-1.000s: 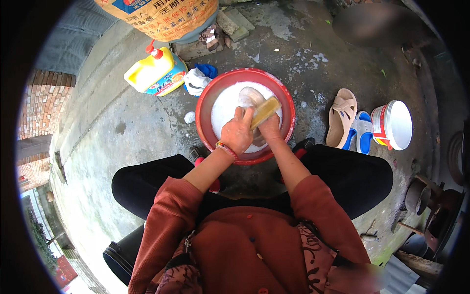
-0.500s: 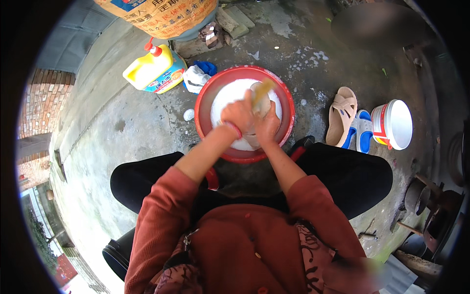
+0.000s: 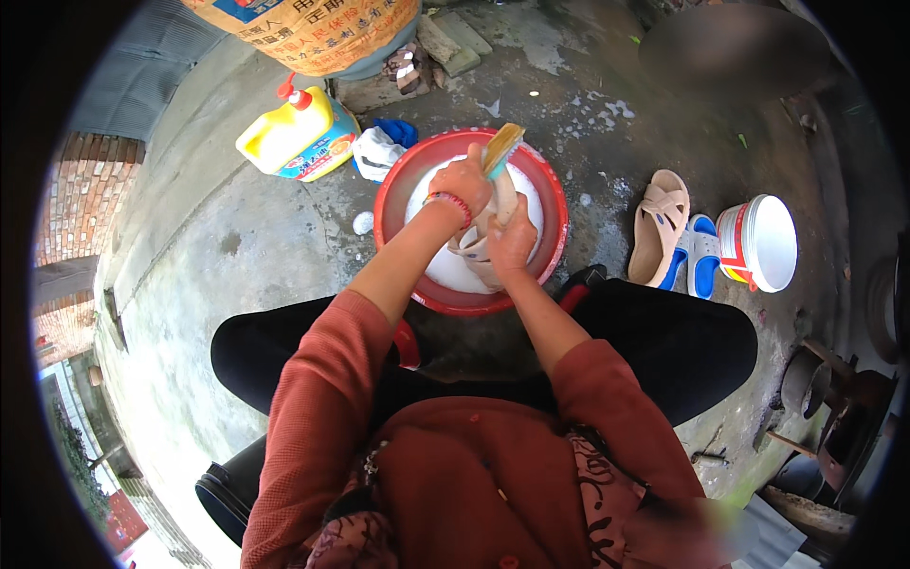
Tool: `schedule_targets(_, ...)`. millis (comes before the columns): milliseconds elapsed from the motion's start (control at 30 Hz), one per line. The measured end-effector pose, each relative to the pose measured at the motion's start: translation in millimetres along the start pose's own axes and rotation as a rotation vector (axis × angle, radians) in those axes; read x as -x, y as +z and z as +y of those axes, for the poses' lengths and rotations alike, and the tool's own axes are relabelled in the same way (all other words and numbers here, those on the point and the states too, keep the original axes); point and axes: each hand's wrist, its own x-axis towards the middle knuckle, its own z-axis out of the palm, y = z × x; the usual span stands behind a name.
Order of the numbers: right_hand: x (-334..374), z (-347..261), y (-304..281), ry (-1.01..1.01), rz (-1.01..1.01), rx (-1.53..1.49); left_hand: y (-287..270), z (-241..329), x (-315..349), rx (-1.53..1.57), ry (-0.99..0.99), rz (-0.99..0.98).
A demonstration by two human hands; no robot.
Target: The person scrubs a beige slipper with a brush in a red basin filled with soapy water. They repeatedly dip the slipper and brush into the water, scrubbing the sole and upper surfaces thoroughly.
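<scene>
Over the red basin [image 3: 559, 204] of white suds, my left hand [image 3: 462, 186] is closed round a scrub brush [image 3: 505, 144]. The brush has a yellowish wooden back and pale teal bristles, and it points away from me. A wet beige slipper [image 3: 508, 197] stands tilted right beside the bristles, its crossed straps low over the foam. My right hand [image 3: 513, 239] grips the slipper's edge from the right. Whether bristles and slipper touch is hard to make out. A red bracelet circles my left wrist.
Right of the basin lie a beige slipper [image 3: 659, 228], blue-and-white slippers [image 3: 703, 254] and a white bucket [image 3: 775, 244]. To the left stand a yellow pump jug [image 3: 301, 137] and a white-and-blue bundle [image 3: 381, 152]. A large wrapped container [image 3: 313, 33] is at the back.
My left hand and the brush have shifted away from me, and the brush, blurred before, now shows sharply past the slipper's end. My right hand keeps its hold on the slipper.
</scene>
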Motion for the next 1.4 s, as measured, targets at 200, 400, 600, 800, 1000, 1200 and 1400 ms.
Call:
schedule_targets(200,1.6,14.7,-3.8,-0.015,0.032,-0.054,23.3,-28.5,-17.6,-0.084,0.009,-0.157)
schedule_targets(400,-5.4,42.3,2.9,0.003,-0.031,-0.528,82.7,-103.0,2.5,0.234,-0.339,-0.076)
schedule_targets(600,-40.1,58.2,-9.2,0.460,-0.302,-0.931,119.4,-164.1,-12.1,0.273,-0.451,-0.141)
schedule_targets(800,-49.0,76.0,17.4,0.679,-0.419,-0.767,183.4,-159.2,-10.0,0.566,-0.465,-0.284)
schedule_targets(1000,-72.1,111.2,37.4,0.619,-0.575,-0.045,121.1,-119.3,-21.5,0.566,-0.319,0.009)
schedule_targets(1200,-64.4,92.6,36.6,-0.044,-0.359,0.225,114.2,-99.4,-38.8,0.871,-0.107,-0.128)
schedule_targets(1400,-63.8,95.2,48.7,0.330,-0.455,-0.262,109.6,-83.4,-26.2,0.452,-0.052,0.007)
